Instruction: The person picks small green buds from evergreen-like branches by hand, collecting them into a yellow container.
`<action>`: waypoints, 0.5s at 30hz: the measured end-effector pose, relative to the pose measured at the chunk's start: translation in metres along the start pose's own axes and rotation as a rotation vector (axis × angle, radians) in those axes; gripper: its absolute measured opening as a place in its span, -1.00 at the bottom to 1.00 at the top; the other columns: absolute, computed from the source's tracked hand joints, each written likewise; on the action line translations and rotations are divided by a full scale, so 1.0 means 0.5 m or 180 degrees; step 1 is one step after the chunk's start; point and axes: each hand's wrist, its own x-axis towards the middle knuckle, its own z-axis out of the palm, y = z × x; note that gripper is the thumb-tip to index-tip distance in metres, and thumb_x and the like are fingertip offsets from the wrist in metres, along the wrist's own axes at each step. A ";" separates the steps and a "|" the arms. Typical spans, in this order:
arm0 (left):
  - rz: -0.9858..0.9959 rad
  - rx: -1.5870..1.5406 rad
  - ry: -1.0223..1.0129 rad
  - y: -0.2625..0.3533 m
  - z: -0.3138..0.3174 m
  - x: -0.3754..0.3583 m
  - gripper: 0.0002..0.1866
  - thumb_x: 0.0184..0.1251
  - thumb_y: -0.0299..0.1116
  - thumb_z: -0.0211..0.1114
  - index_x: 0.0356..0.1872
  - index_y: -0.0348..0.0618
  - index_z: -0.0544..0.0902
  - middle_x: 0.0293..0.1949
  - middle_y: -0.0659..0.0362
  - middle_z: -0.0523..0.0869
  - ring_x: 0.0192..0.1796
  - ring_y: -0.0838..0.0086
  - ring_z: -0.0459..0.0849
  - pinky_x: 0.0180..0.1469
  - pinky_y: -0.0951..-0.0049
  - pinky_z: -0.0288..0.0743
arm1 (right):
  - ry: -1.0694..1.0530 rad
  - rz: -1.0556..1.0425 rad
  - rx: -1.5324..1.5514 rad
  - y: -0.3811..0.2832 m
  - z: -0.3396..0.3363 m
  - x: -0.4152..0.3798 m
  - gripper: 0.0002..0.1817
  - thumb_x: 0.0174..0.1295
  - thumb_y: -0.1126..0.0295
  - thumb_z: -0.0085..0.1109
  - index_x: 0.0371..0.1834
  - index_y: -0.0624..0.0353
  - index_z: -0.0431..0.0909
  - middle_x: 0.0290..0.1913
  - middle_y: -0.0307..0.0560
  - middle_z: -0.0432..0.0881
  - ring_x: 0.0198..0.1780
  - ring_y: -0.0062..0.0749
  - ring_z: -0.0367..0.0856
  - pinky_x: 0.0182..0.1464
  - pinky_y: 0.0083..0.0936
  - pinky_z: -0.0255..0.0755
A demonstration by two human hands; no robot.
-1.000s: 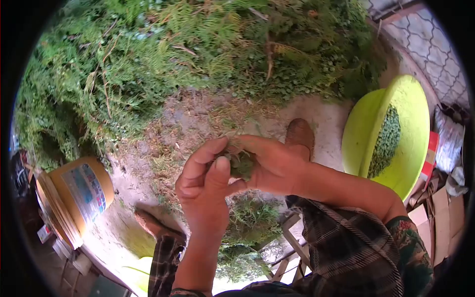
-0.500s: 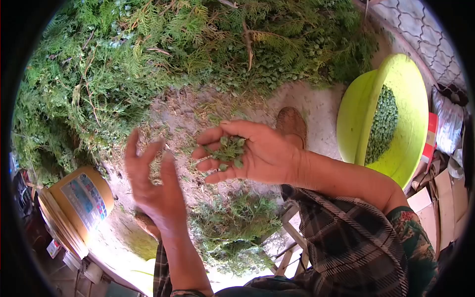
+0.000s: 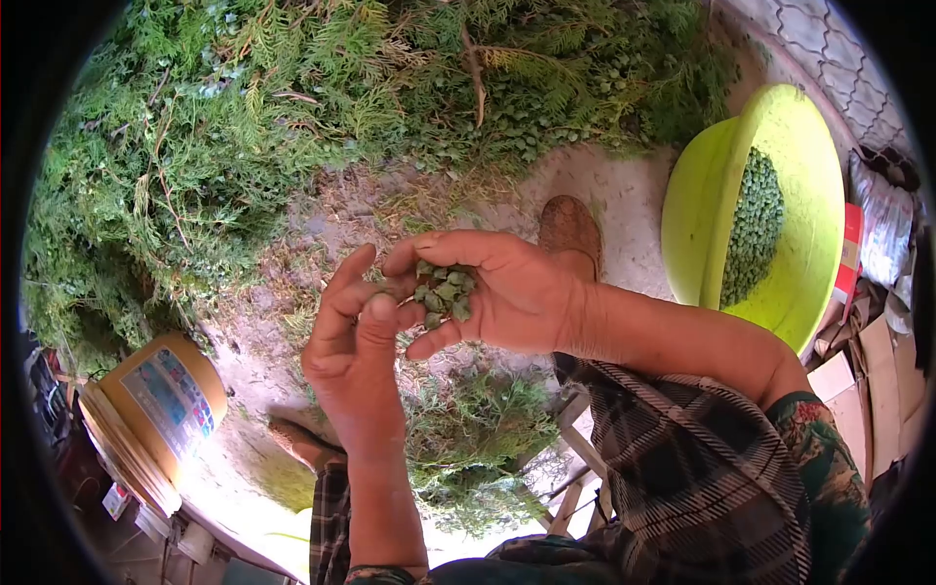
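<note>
- The right hand is cupped with its palm up, fingers pointing left and loosely curled; its forearm reaches in from the near right. It holds a small heap of green cones between palm and fingers.
- The left hand rises from the near edge, its forearm almost in line with the view's upright. Its fingers bend towards the right hand's fingertips, with a narrow space between thumb and fingers; whether they pinch anything cannot be told.
- The cones lie in a loose clump, slightly longer from near to far than across. Single cones point in mixed directions, so no one long axis stands out.
- More cones lie in the tilted basin on the right, well apart from the hands. Cut branches cover the far side and the far left; a bucket leans at the near left.
- The right hand's curled fingers and the left fingertips overlap, partly hiding the clump's left side. The left hand's palm is mostly out of sight. Glare washes out the floor towards the near edge, and the round dark border cuts off the outermost things.
</note>
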 end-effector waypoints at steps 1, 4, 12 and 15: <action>-0.0211 -0.0350 0.0179 0.000 -0.001 0.001 -0.90 0.24 -0.44 0.25 -0.27 -0.22 0.63 0.01 -0.03 0.59 0.05 0.34 0.57 0.17 0.29 0.36 | 0.0005 -0.0005 0.0006 0.001 0.001 -0.001 -0.67 0.36 0.26 -0.11 0.01 0.26 0.46 -0.13 -0.04 0.58 -0.10 -0.31 0.62 -0.07 -0.13 0.56; -0.0200 -0.0595 0.0609 -0.015 -0.016 0.012 -0.86 0.29 -0.40 0.20 -0.23 -0.23 0.63 -0.11 0.05 0.64 -0.10 0.47 0.59 0.01 0.38 0.44 | 0.0097 0.0069 -0.0042 0.001 -0.002 -0.001 -0.70 0.36 0.22 -0.07 -0.08 0.22 0.47 -0.24 -0.09 0.57 -0.28 -0.40 0.62 -0.22 -0.26 0.59; -0.0828 0.2553 0.0059 -0.157 -0.257 0.060 -0.69 0.20 -0.40 0.15 -0.03 -0.24 0.61 -0.14 -0.10 0.68 -0.23 0.15 0.69 -0.11 0.28 0.52 | -0.1346 -0.0859 0.0086 -0.152 0.019 -0.209 -0.69 0.43 0.16 -0.20 -0.39 0.14 0.27 -0.63 -0.22 0.33 -0.82 -0.67 0.15 -0.84 -0.74 0.11; -0.0535 0.2691 0.1104 -0.207 -0.336 0.134 -0.64 0.19 -0.38 0.16 0.00 -0.32 0.58 -0.04 -0.11 0.64 -0.11 0.12 0.66 -0.01 0.25 0.48 | 0.0613 -0.2454 -0.1755 -0.237 0.003 -0.395 -0.78 0.43 0.26 -0.22 -0.21 0.16 0.38 -0.48 -0.18 0.39 -0.64 -0.56 0.33 -0.65 -0.65 0.26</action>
